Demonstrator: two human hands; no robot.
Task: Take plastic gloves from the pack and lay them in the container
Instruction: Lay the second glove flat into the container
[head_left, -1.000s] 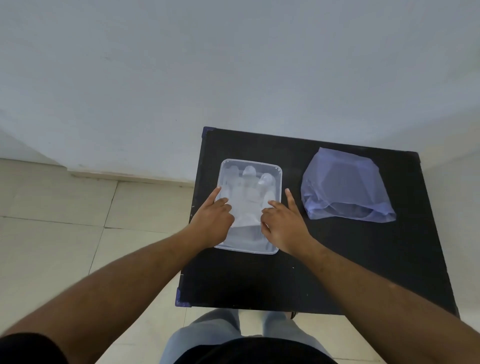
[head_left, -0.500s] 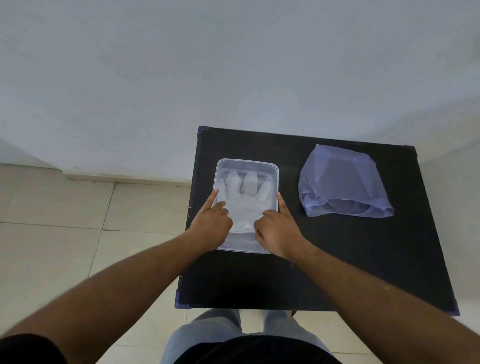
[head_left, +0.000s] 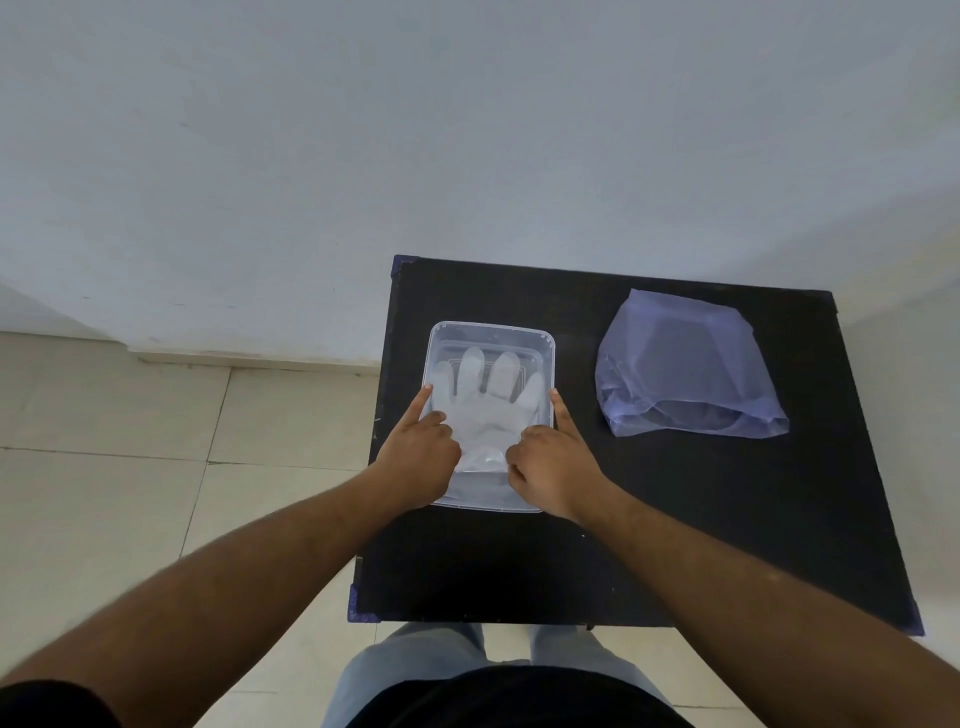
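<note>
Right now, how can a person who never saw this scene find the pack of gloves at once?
Find the black table against the white wall. Two things lie on it: a clear container on its left part, under both hands, and the pack to the right, apart from it. The pack is the soft, crumpled, bluish-purple plastic bag.

A black table (head_left: 649, 545) with a matte top stands against a pale wall, over a floor of light tiles (head_left: 114, 415). Its near-left corner carries a purple-blue cap. Two things lie directly on it — a clear plastic container (head_left: 491, 335) on the left part, close to the left edge, and a bluish translucent pack (head_left: 685, 369) on the right part, well apart from the container. The container is rectangular with rounded corners, and a pale plastic glove (head_left: 483, 410) lies flat inside it, fingers toward the wall. The pack sits slumped — its open mouth faces the near side. The near half of the table is bare black surface.
</note>
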